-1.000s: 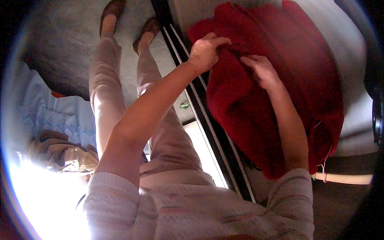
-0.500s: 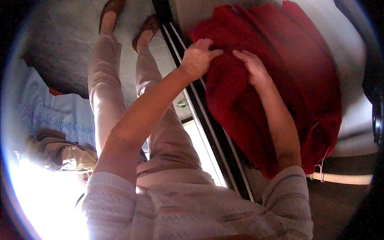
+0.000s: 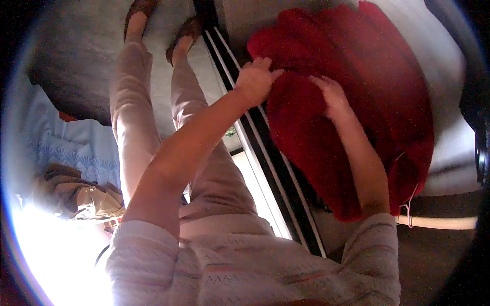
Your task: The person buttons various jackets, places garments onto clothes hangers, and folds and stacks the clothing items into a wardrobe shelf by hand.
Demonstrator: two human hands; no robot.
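Note:
A red garment with folds hangs from a thin pale hanger, which is hooked over a wooden rod. At the garment's left edge is my left hand, its fingertips touching the cloth and its thumb apart from the fingers. My right hand rests against the front of the garment, fingers stretched out toward my left hand. The undersides of both hands are hidden, and any small pinch of cloth there cannot be seen.
Black sliding-door track with pale stripes runs diagonally beside my legs. A light blue cloth with a scalloped pattern and a brown-beige bundle lie at left. Bright light glares at lower left.
Both hands have shifted slightly right and down in the view, the right one a little more, widening the gap between them. The red garment stays on its hanger.

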